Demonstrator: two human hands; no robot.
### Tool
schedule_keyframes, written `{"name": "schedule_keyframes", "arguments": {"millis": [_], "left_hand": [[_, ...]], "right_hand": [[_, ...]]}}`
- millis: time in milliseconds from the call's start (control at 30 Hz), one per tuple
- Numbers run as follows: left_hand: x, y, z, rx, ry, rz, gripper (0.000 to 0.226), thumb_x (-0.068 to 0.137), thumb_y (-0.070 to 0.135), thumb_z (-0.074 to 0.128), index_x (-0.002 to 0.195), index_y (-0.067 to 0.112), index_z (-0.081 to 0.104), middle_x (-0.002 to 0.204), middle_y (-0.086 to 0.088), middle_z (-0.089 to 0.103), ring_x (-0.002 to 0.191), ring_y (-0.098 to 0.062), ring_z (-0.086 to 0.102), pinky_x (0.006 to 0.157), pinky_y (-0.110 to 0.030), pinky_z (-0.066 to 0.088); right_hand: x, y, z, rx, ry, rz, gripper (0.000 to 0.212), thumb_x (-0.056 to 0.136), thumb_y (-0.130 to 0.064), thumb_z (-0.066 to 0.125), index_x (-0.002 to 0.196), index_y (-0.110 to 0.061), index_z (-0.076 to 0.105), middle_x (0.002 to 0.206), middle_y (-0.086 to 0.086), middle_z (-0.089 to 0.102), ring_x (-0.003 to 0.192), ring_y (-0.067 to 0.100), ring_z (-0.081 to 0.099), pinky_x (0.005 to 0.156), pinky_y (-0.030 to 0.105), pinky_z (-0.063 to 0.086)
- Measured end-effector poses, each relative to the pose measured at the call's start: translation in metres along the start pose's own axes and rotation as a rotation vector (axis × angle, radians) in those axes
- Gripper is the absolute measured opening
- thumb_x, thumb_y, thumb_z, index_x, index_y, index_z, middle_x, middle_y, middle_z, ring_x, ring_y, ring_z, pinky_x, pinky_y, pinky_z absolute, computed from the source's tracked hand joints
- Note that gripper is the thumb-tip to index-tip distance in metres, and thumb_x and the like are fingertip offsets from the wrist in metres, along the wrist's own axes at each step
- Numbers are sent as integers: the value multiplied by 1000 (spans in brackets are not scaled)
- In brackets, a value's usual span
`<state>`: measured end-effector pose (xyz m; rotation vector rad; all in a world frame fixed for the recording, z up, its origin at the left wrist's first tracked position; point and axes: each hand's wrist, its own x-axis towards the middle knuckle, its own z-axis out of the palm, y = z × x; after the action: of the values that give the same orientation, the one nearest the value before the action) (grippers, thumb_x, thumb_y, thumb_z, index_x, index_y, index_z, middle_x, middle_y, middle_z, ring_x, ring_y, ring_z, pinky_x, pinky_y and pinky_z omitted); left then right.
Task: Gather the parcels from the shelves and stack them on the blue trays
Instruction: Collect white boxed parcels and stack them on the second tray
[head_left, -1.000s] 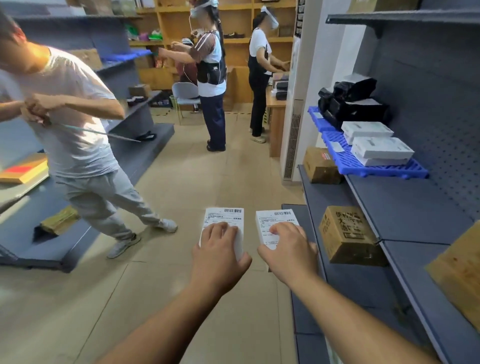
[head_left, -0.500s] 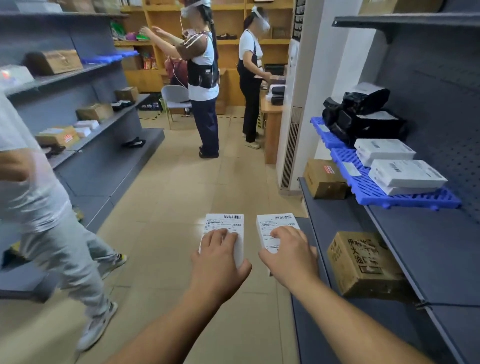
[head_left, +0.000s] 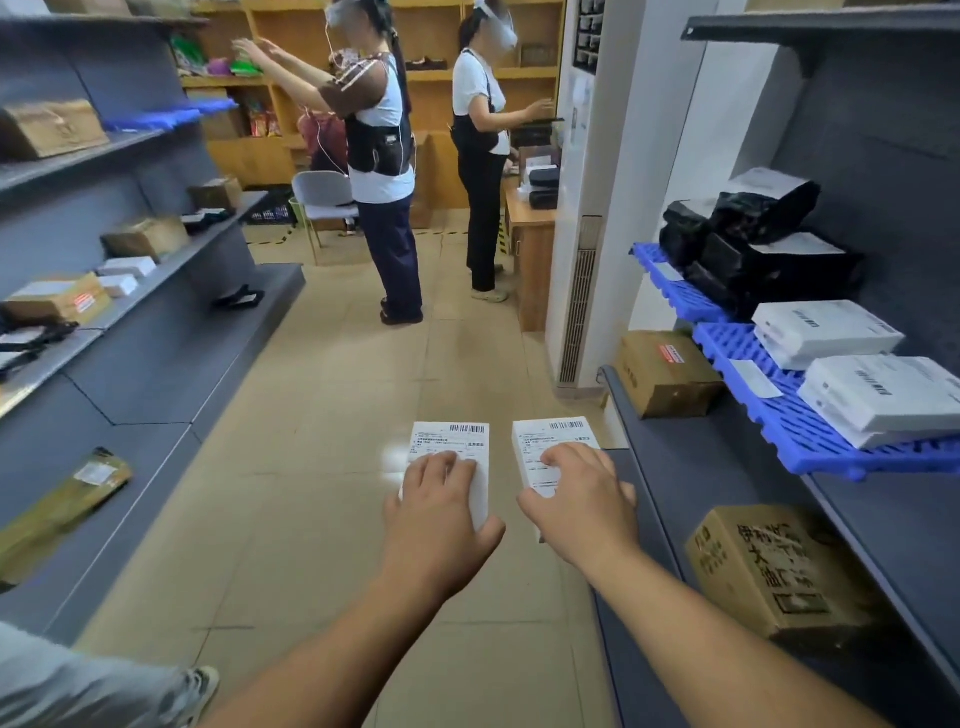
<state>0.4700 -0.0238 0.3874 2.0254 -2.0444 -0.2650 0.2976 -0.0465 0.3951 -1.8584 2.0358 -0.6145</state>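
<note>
Two white labelled parcels carried over the aisle floor: left hand (head_left: 441, 512) grips the left parcel (head_left: 457, 457), right hand (head_left: 584, 506) grips the right parcel (head_left: 550, 447), fingers curled over the tops. Blue trays (head_left: 779, 415) on the right shelf, near, already bear white boxes (head_left: 826, 332) and black bags (head_left: 753, 244). Risk, judged: one-handed holds may slip; a careless set-down could topple the stack; people (head_left: 384, 171) standing far down the aisle

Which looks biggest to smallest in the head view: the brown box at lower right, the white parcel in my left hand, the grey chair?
1. Brown box, though nearness inflates it.
2. Grey chair and white parcel look alike; unranked.
</note>
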Motion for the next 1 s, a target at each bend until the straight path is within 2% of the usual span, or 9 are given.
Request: {"name": "schedule_keyframes", "arguments": {"millis": [600,1000], "left_hand": [[195,43,11,16,60,-69,62,88,57,52,145,35,41,158,12,32,148,-13,20,111,-44,35],[321,54,15,-17,63,52,63,88,58,53,146,34,42,158,11,34,148,-14,21,111,-46,37]], "right_hand": [[214,12,-8,27,-20,-92,44,82,-42,62,125,-31,60,134,-17,54,133,10,38,103,45,35],[310,20,-13,-8,83,-8,44,80,-43,63,122,-32,61,132,-17,56,130,11,42,102,43,37]]}}
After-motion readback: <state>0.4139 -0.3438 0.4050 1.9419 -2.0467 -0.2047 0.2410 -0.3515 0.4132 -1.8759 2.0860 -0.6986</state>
